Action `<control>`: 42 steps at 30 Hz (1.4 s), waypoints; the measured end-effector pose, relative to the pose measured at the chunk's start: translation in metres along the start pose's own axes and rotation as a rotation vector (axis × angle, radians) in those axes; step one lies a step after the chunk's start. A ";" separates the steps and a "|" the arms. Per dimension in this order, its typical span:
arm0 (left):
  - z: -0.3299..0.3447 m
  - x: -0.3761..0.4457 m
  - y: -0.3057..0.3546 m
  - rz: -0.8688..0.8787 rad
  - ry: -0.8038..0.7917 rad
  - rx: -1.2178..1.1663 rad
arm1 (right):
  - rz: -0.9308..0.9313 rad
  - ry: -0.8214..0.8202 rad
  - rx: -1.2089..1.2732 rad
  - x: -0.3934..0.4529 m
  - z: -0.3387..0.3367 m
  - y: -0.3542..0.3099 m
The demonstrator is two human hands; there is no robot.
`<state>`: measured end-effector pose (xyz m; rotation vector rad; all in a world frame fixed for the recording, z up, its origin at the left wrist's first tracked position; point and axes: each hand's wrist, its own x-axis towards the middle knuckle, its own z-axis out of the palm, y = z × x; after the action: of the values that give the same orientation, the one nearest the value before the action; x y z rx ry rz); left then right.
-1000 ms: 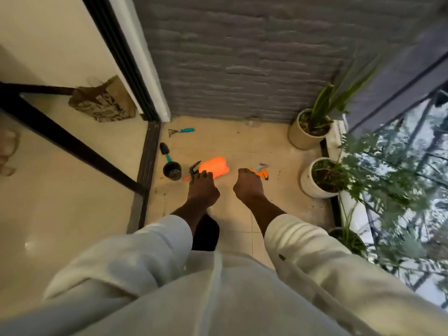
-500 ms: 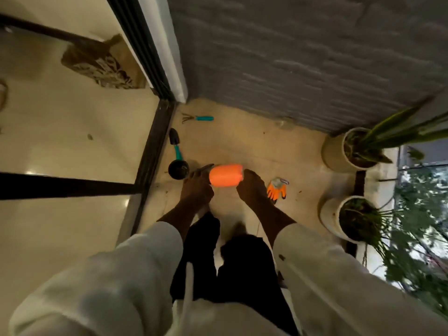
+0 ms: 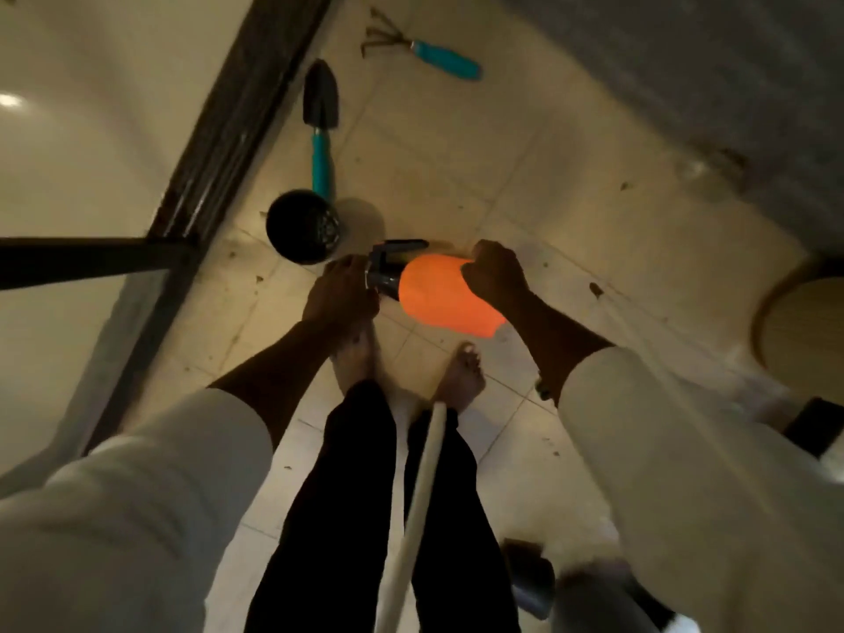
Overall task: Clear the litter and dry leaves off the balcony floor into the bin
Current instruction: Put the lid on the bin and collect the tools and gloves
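I hold an orange spray bottle (image 3: 445, 294) with a dark trigger head, sideways above the tiled balcony floor (image 3: 456, 166), just ahead of my bare feet. My left hand (image 3: 340, 294) grips the dark trigger head end. My right hand (image 3: 495, 271) is curled round the orange body from the far side. Small dry leaf bits (image 3: 595, 290) lie scattered on the tiles to the right and near the door track. No bin shows in this view.
A small black pot (image 3: 303, 226) stands left of the bottle, with a teal-handled trowel (image 3: 321, 130) behind it and a teal-handled hand rake (image 3: 445, 61) further back. A pale planter (image 3: 804, 331) sits at the right edge. The dark door track (image 3: 237, 107) runs along the left; a white pole (image 3: 420, 509) hangs between my legs.
Both hands have closed round the orange bottle and raised it off the floor. My view has tipped down and closer, so the plants and the orange glove have left the frame.
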<state>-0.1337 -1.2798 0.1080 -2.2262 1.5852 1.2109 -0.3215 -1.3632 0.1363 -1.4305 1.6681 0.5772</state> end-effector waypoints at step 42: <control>-0.094 -0.482 0.063 -0.882 0.645 -0.693 | -0.457 -0.639 -0.101 -0.428 -0.023 -0.149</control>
<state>-0.1933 -1.0087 0.5178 -3.3836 0.0329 0.8442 -0.1891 -1.1750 0.5273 -1.4355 0.7928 0.7573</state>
